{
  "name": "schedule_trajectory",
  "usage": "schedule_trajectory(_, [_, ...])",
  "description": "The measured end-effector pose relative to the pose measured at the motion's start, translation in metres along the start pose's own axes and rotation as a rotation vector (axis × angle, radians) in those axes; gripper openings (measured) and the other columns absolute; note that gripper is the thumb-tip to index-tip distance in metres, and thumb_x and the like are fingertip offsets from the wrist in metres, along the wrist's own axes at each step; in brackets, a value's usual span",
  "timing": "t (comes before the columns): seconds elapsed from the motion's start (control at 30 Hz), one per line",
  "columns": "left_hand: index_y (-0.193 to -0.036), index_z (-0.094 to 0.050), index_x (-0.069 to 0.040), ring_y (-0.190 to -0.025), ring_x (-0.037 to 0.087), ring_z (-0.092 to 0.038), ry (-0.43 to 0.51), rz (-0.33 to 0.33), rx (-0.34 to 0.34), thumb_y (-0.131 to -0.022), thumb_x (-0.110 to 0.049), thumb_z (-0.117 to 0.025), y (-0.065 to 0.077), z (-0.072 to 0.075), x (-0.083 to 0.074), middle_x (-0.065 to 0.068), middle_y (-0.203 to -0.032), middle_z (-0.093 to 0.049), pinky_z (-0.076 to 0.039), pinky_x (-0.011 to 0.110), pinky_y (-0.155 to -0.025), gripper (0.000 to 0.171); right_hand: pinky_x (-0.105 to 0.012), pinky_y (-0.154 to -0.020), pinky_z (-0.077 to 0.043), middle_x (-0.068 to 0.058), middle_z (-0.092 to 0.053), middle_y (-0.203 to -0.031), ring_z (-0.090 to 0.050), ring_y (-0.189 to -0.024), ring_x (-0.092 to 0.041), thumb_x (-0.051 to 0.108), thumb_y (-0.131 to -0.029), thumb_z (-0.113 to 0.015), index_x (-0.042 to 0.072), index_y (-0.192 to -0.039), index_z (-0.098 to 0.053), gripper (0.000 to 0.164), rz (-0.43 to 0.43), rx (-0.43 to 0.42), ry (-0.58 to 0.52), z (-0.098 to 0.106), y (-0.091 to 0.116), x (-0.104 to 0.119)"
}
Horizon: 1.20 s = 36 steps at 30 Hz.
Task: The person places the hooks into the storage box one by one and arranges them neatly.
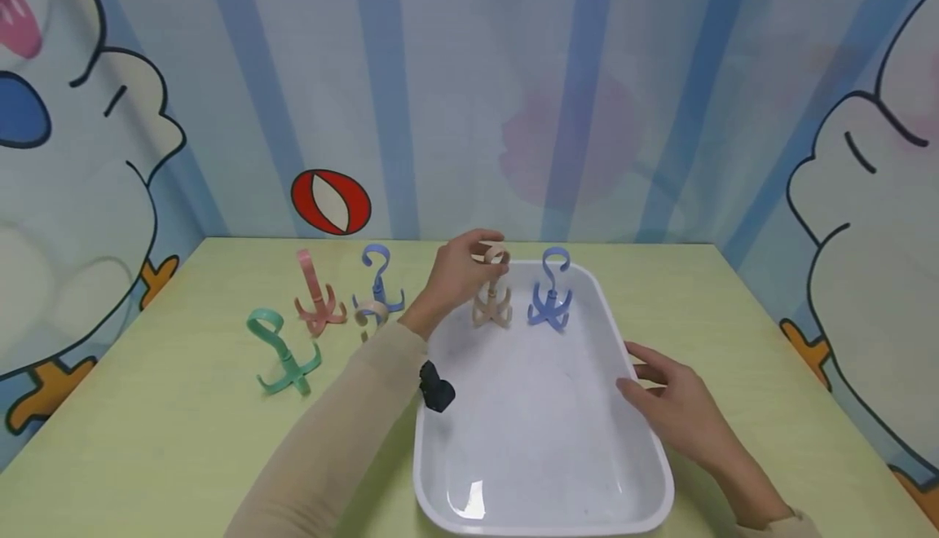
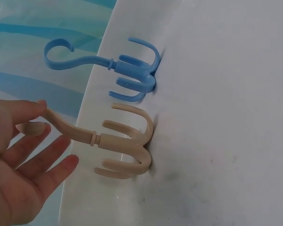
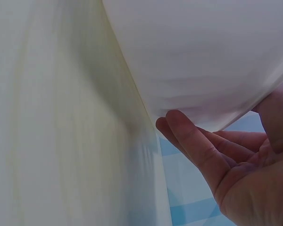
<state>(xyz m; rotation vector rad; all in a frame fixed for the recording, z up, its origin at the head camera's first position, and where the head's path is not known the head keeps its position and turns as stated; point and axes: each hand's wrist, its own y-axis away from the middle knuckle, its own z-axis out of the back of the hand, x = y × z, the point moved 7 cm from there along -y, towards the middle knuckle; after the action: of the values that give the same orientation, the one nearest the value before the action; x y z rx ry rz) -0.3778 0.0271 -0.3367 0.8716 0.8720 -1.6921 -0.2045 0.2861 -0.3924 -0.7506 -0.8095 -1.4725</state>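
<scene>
My left hand (image 1: 458,273) pinches the curled top of a beige multi-prong hanging hook (image 2: 118,143) between thumb and finger. Its prongs stand on the floor of a white tray (image 1: 543,440), near the far end. Beside it, a blue multi-prong hook (image 1: 548,310) is upright in the same tray, clear of my fingers. My right hand (image 1: 678,407) holds the tray's right rim, the thumb over the edge and the fingers against the outer wall, as the right wrist view (image 3: 245,174) shows.
Left of the tray, on the pale yellow table (image 1: 169,440), stand a green hook (image 1: 286,359), a pink hook (image 1: 317,297) and another blue hook (image 1: 379,281). A second beige hook (image 1: 372,310) is partly hidden by my left arm. A patterned wall (image 1: 469,114) rises behind.
</scene>
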Motion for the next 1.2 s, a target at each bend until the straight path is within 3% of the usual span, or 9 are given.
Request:
schedule_trajectory(0.7, [-0.155,-0.052,-0.019,-0.131,0.034,-0.065,0.04,0.018,0.059,-0.094,-0.017,-0.081,0.007,0.009,-0.023,0.015,-0.149,-0.062,-0.056,0.051,-0.107,0.067,-0.041,-0.073,-0.067,-0.034,-0.061,-0.141,-0.076,-0.108,-0.041,0.017,-0.104,-0.066,0.002,-0.159,-0.042,0.063,0.027,-0.007,0.012,0.004,0.0,0.003])
schedule_trajectory(0.93, [-0.157,-0.05,-0.021,-0.134,0.033,-0.063,0.068,0.032,0.073,-0.094,-0.019,-0.082,0.016,0.016,-0.026,0.013,-0.15,-0.06,-0.054,0.051,-0.109,0.07,-0.041,-0.074,-0.067,-0.035,-0.061,-0.14,-0.076,-0.108,-0.042,0.017,-0.104,-0.066,0.001,-0.159,-0.043,0.062,0.035,-0.005,0.004,0.004,-0.001,0.002])
schedule_trajectory(1.2, [-0.158,-0.049,-0.019,-0.137,0.037,-0.061,0.093,-0.002,0.051,-0.094,-0.02,-0.081,0.029,0.029,-0.029,0.014,-0.152,-0.06,-0.055,0.053,-0.109,0.071,-0.041,-0.073,-0.067,-0.035,-0.061,-0.141,-0.076,-0.108,-0.041,0.018,-0.104,-0.066,0.001,-0.159,-0.042,0.062,0.045,-0.003,0.009,0.004,-0.003,0.0])
